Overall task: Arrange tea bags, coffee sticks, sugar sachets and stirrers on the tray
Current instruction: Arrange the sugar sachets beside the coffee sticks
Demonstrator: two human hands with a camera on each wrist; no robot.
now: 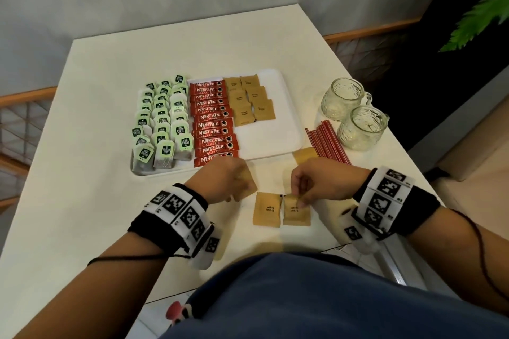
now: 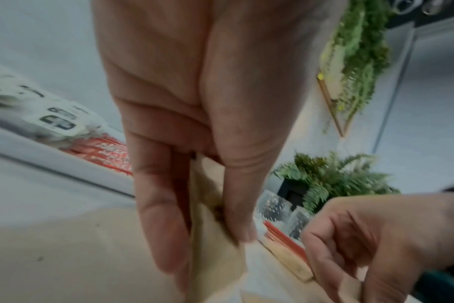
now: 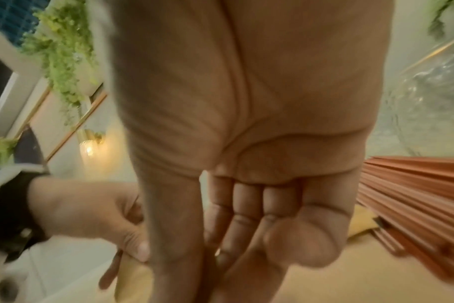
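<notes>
Head view: sachets (image 1: 281,212) between hands.

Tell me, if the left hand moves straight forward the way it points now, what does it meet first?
Probably the nearest coffee stick at the near edge of the tray. The left hand, holding a sugar sachet, points there; depth is unclear.

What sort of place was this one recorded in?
Probably a café or hospitality refreshment corner, though a home is possible: a white table carries a tray of tea bags and coffee sticks, two glass mugs and potted ferns nearby.
</notes>
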